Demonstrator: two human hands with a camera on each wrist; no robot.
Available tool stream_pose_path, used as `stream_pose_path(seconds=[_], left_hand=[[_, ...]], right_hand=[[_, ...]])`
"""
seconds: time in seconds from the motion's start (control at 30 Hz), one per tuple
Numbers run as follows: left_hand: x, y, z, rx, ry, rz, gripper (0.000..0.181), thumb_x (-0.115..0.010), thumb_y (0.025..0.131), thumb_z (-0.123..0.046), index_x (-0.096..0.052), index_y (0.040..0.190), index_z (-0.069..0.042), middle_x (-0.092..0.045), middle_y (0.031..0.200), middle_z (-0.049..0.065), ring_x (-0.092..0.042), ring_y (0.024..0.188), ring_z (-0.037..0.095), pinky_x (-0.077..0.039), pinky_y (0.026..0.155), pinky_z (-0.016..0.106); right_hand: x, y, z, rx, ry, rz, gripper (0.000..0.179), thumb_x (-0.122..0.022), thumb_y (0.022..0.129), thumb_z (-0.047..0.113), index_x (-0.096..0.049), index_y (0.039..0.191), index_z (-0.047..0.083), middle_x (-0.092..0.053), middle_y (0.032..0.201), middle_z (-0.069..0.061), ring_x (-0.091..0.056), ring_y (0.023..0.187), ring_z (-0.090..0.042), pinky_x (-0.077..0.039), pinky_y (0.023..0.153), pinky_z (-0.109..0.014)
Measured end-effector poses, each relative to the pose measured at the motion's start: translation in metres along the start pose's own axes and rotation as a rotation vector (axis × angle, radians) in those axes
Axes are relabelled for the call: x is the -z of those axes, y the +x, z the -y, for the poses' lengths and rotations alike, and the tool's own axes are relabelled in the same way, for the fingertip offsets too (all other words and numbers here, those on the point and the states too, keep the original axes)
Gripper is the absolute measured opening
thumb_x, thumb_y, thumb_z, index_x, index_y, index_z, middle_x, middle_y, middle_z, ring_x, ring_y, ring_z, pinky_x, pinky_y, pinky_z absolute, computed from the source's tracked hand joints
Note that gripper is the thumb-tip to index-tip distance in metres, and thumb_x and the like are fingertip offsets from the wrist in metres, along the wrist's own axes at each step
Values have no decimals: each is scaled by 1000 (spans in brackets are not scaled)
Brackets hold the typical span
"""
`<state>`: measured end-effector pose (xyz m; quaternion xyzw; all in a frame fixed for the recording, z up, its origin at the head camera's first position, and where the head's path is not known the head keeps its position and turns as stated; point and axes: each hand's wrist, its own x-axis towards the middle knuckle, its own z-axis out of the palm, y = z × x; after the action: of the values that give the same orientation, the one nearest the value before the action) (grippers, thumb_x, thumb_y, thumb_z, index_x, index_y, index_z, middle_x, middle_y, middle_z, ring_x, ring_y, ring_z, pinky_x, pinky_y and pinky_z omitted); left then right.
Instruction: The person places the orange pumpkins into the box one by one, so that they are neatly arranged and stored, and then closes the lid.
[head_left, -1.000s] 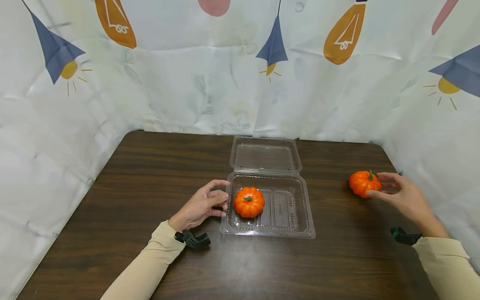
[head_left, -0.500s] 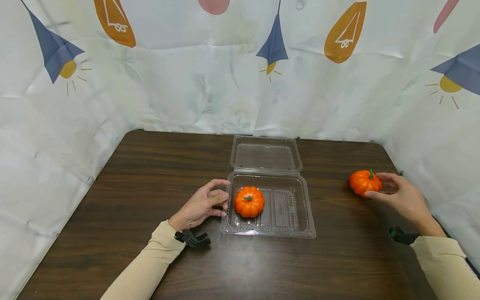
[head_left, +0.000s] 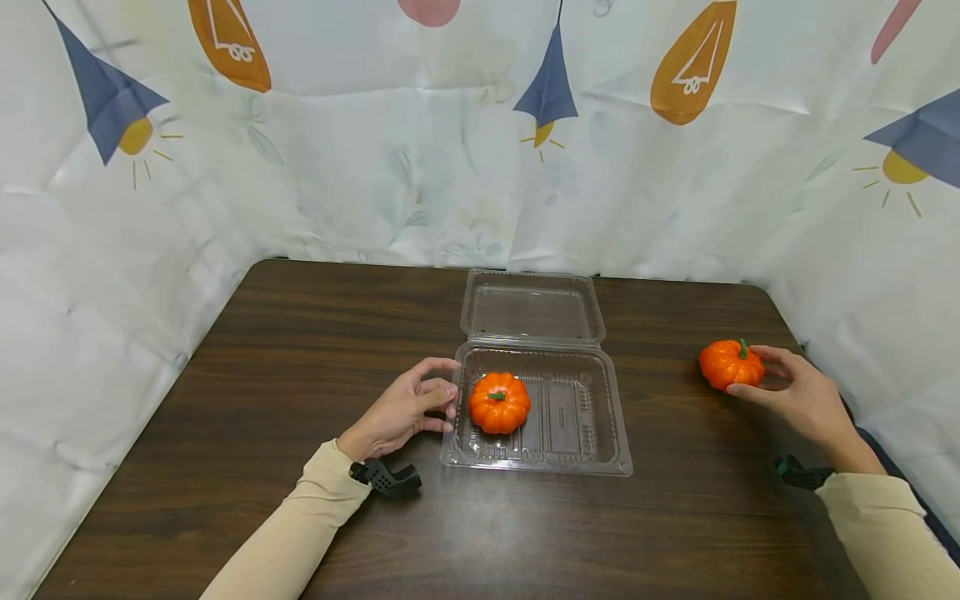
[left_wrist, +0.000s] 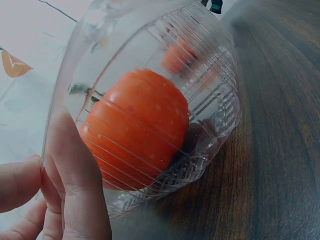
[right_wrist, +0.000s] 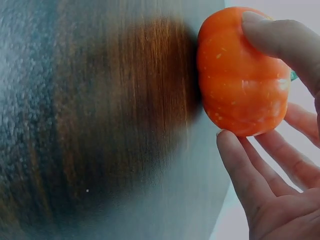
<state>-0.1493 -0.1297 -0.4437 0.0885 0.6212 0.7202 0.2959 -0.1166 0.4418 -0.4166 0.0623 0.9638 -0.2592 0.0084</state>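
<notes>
Barely changed but for your right sleeve [head_left: 873, 525] edged inward: one surface [head_left: 660, 508]; one clear container [head_left: 573, 417], rim pinched by fingers of your left hand [head_left: 403, 410]; one pumpkin [head_left: 498, 407] inside, at left; a second pumpkin [head_left: 727, 366], far right, gripped between thumb and fingers of your right hand [head_left: 813, 408].

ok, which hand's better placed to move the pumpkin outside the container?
Right, likely: the right hand has that pumpkin between thumb and fingers, while the left hand, farther off, pinches the container.
</notes>
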Motion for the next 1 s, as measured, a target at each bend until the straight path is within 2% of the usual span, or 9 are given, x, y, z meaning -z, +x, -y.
stream_pose_path(seconds=[0.13, 0.2, 0.3, 0.43, 0.7, 0.77, 0.83, 0.93, 1.0], left_hand=[[-1, -1, 0, 5, -3, -4, 52, -62, 105, -17, -37, 150, -12, -63, 92, -2, -63, 80, 13, -64, 76, 32], [-1, -1, 0, 6, -4, -5, 52, -63, 104, -18, -37, 150, -12, -63, 92, -1, -63, 80, 13, -64, 76, 32], [-1, -1, 1, 4, -3, -3, 53, -63, 104, -18, -37, 150, -11, -63, 92, -2, -63, 80, 13, -64, 77, 32], [0, -1, 2, 1, -2, 0, 53, -63, 104, -18, -37, 150, -11, -63, 91, -2, -63, 80, 13, -64, 77, 33], [0, -1, 1, -11, 3, 12, 53, -61, 105, -16, -35, 151, -9, -63, 92, -2, -63, 81, 14, -64, 77, 33], [0, -1, 0, -12, -2, 12, 53, -61, 105, -16, -35, 151, -8, -62, 92, -2, -63, 81, 14, -64, 77, 34], [-1, -1, 0, -11, -4, 10, 53, -61, 105, -16, -35, 151, -8, -62, 93, -2, -63, 81, 14, -64, 77, 34], [-1, -2, -1, -9, -5, 9, 53, -61, 105, -16, -35, 151, -9, -62, 93, -2, -63, 82, 14, -64, 78, 34], [-1, -2, -2, -7, -9, 9, 52, -61, 105, -16, -36, 151, -9, -62, 93, -2, -63, 82, 14, -64, 77, 34]], right_hand=[[1, 0, 2, 1, -2, 6, 88, -78, 89, 52, -44, 153, 2, -53, 144, -37, -55, 125, -51, -55, 82, -49], [1, 0, 3, 2, -7, 9, 88, -78, 90, 52, -44, 153, 1, -53, 144, -38, -55, 125, -52, -55, 83, -53], [2, -1, 5, 8, -15, 6, 88, -78, 90, 52, -44, 152, 1, -53, 144, -37, -56, 124, -52, -54, 76, -35], [3, -2, 8, 19, -7, -10, 86, -78, 89, 51, -45, 151, 1, -53, 144, -36, -57, 123, -51, -42, 68, -13], [4, -5, 17, 61, 12, -30, 83, -80, 89, 48, -47, 151, 2, -53, 144, -33, -58, 120, -47, -43, 65, -7], [4, -5, 19, 71, 9, -34, 83, -80, 89, 48, -47, 151, 3, -54, 145, -31, -64, 115, -33, -43, 65, -7], [5, -5, 22, 81, 12, -36, 82, -80, 89, 48, -48, 151, 4, -54, 145, -29, -64, 106, -7, -44, 66, -7], [7, -5, 27, 96, 18, -41, 81, -81, 88, 47, -48, 150, 6, -54, 145, -28, -46, 94, 24, -44, 67, -6], [8, -5, 32, 108, 30, -42, 81, -82, 88, 46, -48, 150, 6, -54, 145, -27, -40, 92, 31, -44, 67, -5]])
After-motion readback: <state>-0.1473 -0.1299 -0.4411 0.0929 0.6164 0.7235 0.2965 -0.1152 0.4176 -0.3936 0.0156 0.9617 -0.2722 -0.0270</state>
